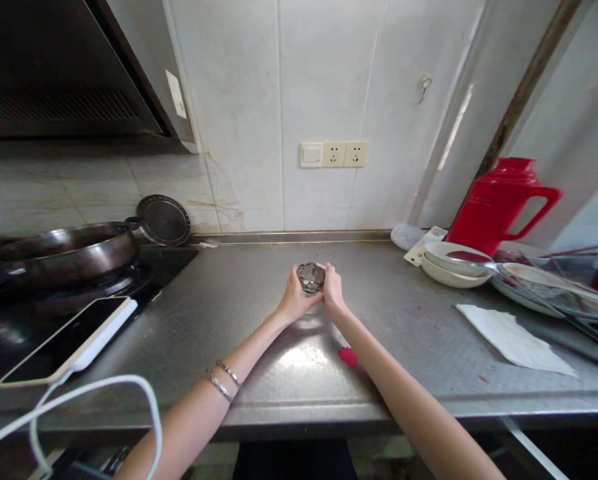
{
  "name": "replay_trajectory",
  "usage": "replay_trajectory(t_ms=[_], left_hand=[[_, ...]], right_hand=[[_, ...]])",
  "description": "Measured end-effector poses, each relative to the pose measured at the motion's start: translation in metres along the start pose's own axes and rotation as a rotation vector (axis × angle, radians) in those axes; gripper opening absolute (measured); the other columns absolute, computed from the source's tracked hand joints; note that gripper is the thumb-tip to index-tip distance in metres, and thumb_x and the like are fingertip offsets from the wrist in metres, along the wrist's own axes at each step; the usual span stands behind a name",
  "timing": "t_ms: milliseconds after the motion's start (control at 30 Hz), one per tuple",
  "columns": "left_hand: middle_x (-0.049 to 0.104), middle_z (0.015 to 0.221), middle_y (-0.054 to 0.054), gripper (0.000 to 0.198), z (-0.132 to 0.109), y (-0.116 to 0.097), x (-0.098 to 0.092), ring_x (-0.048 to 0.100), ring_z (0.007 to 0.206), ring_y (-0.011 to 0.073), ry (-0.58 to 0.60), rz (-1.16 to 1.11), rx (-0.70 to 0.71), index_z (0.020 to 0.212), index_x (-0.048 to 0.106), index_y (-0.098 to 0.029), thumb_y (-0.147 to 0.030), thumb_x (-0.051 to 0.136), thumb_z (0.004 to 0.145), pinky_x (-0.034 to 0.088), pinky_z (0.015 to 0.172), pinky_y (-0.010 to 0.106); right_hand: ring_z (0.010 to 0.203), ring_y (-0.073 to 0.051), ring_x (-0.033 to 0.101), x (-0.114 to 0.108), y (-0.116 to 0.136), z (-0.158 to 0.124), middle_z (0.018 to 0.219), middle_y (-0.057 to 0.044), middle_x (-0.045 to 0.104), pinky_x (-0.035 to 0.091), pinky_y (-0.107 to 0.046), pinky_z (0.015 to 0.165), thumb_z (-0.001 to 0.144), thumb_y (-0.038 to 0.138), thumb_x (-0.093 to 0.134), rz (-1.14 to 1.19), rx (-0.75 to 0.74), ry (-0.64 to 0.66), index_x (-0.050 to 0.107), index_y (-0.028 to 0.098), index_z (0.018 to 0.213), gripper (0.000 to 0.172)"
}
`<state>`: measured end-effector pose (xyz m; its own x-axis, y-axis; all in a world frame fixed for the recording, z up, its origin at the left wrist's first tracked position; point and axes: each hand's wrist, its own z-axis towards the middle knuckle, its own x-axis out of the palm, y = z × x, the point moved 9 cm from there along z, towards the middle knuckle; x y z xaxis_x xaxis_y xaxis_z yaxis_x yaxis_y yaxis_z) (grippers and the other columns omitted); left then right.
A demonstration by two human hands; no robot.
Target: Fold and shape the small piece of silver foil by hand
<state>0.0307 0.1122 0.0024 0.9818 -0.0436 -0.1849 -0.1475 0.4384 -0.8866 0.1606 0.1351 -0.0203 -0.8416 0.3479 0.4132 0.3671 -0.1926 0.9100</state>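
Observation:
Both my hands reach out over the steel counter (259,313) and close around a small shiny faceted glass cup (311,277). My left hand (293,298) grips its left side, with two bracelets on that forearm. My right hand (333,289) grips its right side. The cup stands near the middle of the counter; I cannot tell whether it rests on the surface or is lifted slightly.
A wok (63,250) sits on the stove at left, a round lid (165,220) leaning behind it. A tablet (69,340) with a white cable lies front left. Right: red jug (499,203), stacked bowls (453,263), plates (553,287), paper napkin (513,337). A red scrap (349,357) lies near my right arm.

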Motion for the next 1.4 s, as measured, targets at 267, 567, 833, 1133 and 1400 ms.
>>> replay_trajectory(t_ms=[267, 567, 833, 1133, 1400], left_hand=[[0.062, 0.118, 0.015, 0.072, 0.007, -0.01, 0.0, 0.058, 0.108, 0.0271, 0.034, 0.018, 0.073, 0.122, 0.051, -0.013, -0.037, 0.081, 0.061, 0.044, 0.096, 0.041], [0.07, 0.101, 0.01, 0.049, 0.008, -0.026, 0.0, 0.064, 0.09, 0.0209, 0.11, -0.246, -0.053, 0.103, 0.066, -0.012, -0.036, 0.079, 0.063, 0.047, 0.086, 0.034], [0.071, 0.1, 0.009, 0.046, 0.003, -0.022, 0.01, 0.064, 0.091, 0.02, 0.142, -0.315, -0.075, 0.1, 0.066, -0.012, -0.034, 0.08, 0.062, 0.045, 0.089, 0.033], [0.07, 0.106, 0.01, 0.048, 0.001, -0.027, 0.013, 0.063, 0.099, 0.0224, 0.187, -0.365, -0.078, 0.104, 0.066, -0.013, -0.034, 0.079, 0.064, 0.044, 0.093, 0.035], [0.068, 0.11, 0.012, 0.051, 0.001, -0.028, 0.015, 0.062, 0.103, 0.0244, 0.249, -0.41, -0.054, 0.109, 0.062, -0.012, -0.033, 0.079, 0.065, 0.042, 0.097, 0.039]], right_hand=[[0.06, -0.022, 0.066, -0.001, 0.009, 0.013, 0.053, -0.007, 0.068, 0.051, -0.029, 0.056, 0.09, 0.04, 0.025, 0.112, 0.151, 0.075, 0.069, 0.013, 0.076, 0.054], [0.067, -0.022, 0.068, -0.006, 0.023, 0.009, 0.067, -0.008, 0.074, 0.05, -0.027, 0.059, 0.087, 0.043, 0.033, 0.046, 0.09, 0.062, 0.073, 0.013, 0.071, 0.053], [0.059, -0.02, 0.066, -0.008, 0.028, 0.003, 0.062, -0.006, 0.073, 0.047, -0.026, 0.05, 0.084, 0.042, 0.033, -0.007, 0.06, 0.002, 0.075, 0.014, 0.069, 0.053], [0.045, -0.017, 0.059, 0.004, 0.035, -0.006, 0.057, -0.007, 0.07, 0.042, -0.025, 0.044, 0.082, 0.045, 0.04, 0.0, 0.128, 0.138, 0.074, 0.013, 0.072, 0.048], [0.062, -0.017, 0.064, 0.018, 0.037, -0.014, 0.078, -0.008, 0.074, 0.049, -0.025, 0.058, 0.084, 0.044, 0.041, 0.112, 0.17, 0.28, 0.073, 0.014, 0.075, 0.045]])
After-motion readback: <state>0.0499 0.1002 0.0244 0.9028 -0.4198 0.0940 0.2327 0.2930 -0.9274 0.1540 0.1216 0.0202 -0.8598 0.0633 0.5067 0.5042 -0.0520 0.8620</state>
